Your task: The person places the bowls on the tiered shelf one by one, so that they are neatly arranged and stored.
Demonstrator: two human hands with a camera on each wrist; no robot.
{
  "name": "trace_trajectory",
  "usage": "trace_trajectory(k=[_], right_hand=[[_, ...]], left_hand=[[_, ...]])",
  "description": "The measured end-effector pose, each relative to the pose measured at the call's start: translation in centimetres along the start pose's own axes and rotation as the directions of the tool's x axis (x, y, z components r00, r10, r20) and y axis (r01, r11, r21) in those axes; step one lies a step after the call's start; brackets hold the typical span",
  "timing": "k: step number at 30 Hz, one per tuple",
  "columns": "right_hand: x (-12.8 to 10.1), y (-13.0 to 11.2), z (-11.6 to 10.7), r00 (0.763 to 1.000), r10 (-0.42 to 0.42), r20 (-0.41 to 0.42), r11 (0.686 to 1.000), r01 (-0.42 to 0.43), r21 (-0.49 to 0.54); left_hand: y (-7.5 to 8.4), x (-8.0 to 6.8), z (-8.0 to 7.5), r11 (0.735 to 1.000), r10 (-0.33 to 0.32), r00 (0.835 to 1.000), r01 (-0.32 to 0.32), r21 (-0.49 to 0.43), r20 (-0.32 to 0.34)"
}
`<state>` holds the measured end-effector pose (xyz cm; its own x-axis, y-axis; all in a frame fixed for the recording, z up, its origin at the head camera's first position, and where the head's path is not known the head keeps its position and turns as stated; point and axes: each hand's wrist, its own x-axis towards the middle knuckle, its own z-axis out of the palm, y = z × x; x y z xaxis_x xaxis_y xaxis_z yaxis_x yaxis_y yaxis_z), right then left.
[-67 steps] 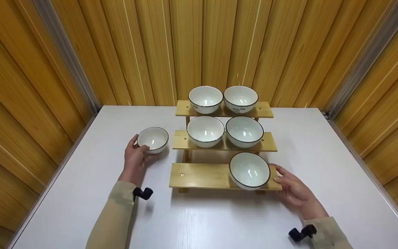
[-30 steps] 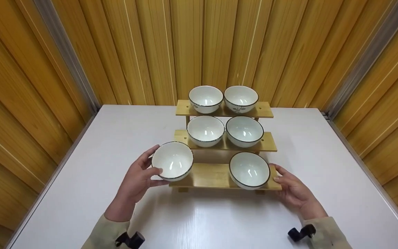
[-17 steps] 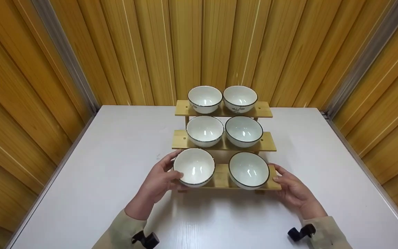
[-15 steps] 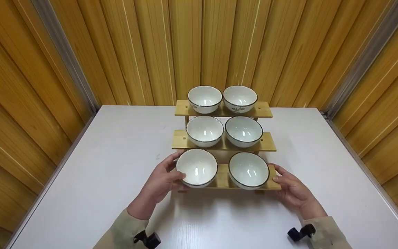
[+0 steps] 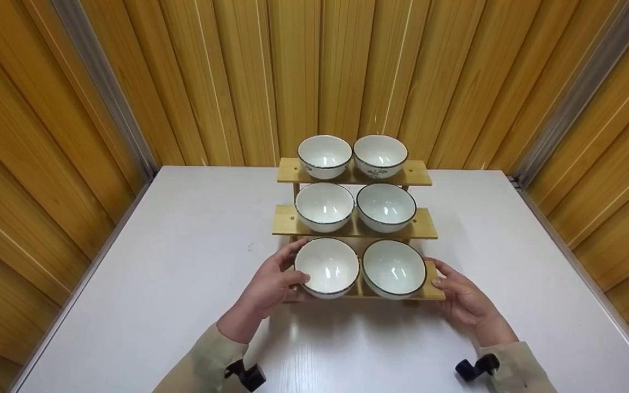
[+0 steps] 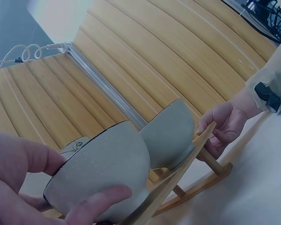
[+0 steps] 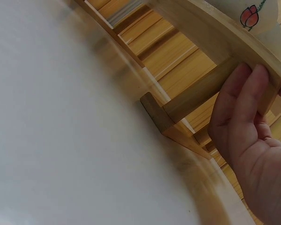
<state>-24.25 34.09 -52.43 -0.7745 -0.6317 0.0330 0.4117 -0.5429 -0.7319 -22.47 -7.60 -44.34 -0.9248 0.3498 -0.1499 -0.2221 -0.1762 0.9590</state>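
Note:
My left hand (image 5: pixel 271 284) grips a white dark-rimmed bowl (image 5: pixel 327 267) by its left side, thumb over the rim and fingers around the outer wall. That bowl is at the front step of a three-tier wooden stand (image 5: pixel 282 221), right beside a second bowl (image 5: pixel 395 268). In the left wrist view the gripped bowl (image 6: pixel 107 168) sits at the shelf board, its base close to the wood. My right hand (image 5: pixel 464 297) holds the right end of the front board. The right wrist view has its fingers (image 7: pixel 246 98) under the board, with a red flower on a bowl above.
Two bowls (image 5: pixel 325 207) stand on the middle step and two more (image 5: pixel 380 155) on the top step. The stand is on a white table (image 5: pixel 183 218) enclosed by wood-slat walls (image 5: pixel 298 71). Cables (image 6: pixel 267 18) show at the edge of the left wrist view.
My left hand has carried its bowl from the table left of the stand onto the front step, sliding it right until it is beside the other bowl. My right hand has stayed at the board.

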Motion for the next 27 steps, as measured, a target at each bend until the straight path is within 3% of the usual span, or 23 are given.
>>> trace_trajectory(k=[9,17,23,27], right_hand=[[0.0,-0.1,-0.1,1.0,0.002,-0.002,1.0,-0.002,-0.025],[0.2,0.1,-0.1,1.0,-0.017,0.024,1.0,0.017,0.001],[0.2,-0.1,-0.2,1.0,-0.006,0.03,1.0,0.005,0.015],[0.0,-0.4,-0.4,0.999,0.013,0.038,1.0,-0.013,-0.003]], left_hand=[[-0.2,0.3,0.1,1.0,-0.002,1.0,0.002,0.006,0.028],[0.0,0.0,0.1,0.997,0.003,0.999,-0.006,0.082,0.043],[0.0,-0.3,-0.6,0.991,0.01,1.0,-0.013,0.131,0.026],[0.0,-0.6,-1.8,0.993,0.018,1.0,-0.019,0.113,0.015]])
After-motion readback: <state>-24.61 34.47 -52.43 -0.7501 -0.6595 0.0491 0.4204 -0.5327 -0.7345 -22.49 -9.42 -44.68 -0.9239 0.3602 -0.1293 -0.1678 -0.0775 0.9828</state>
